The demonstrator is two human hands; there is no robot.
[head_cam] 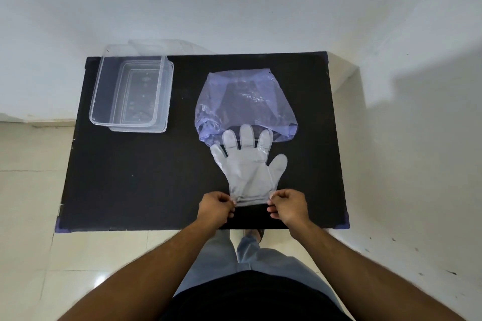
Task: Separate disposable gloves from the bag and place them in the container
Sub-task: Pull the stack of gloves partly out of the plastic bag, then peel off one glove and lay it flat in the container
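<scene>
A clear disposable glove (249,167) lies flat on the black table (135,185), fingers pointing away from me and overlapping the near edge of a translucent purple bag (245,104). My left hand (216,207) pinches the left corner of the glove's cuff, and my right hand (288,206) pinches the right corner. Thin layers show at the cuff edge, so it may be more than one glove. A clear plastic container (104,88) stands at the table's far left with nothing visible in it.
The table stands against a white wall, with pale floor tiles to the left and in front. A clear lid (146,47) leans behind the container. My legs and one foot show below the table's near edge.
</scene>
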